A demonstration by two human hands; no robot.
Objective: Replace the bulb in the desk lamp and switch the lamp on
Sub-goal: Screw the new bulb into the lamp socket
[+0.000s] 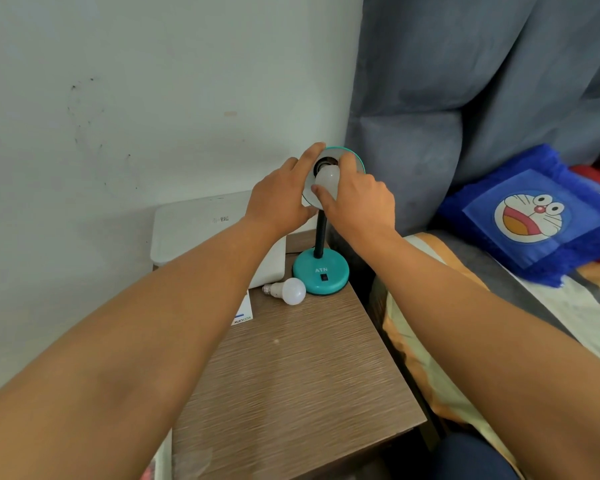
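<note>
A teal desk lamp stands at the back of a wooden bedside table [291, 375], its round base [321, 273] carrying a black switch and a black flexible neck. My left hand [279, 197] grips the left rim of the lamp shade [355, 161], which faces me. My right hand [359, 199] holds a white bulb [328, 176] with its tip at the dark socket inside the shade. The bulb is unlit. A second white bulb [288, 291] lies on its side on the table, just left of the base.
A white box [194, 226] sits at the table's back left against the wall, with a white card [243, 313] beside it. A bed with a blue cartoon cushion [527, 220] lies to the right, and a grey curtain hangs behind.
</note>
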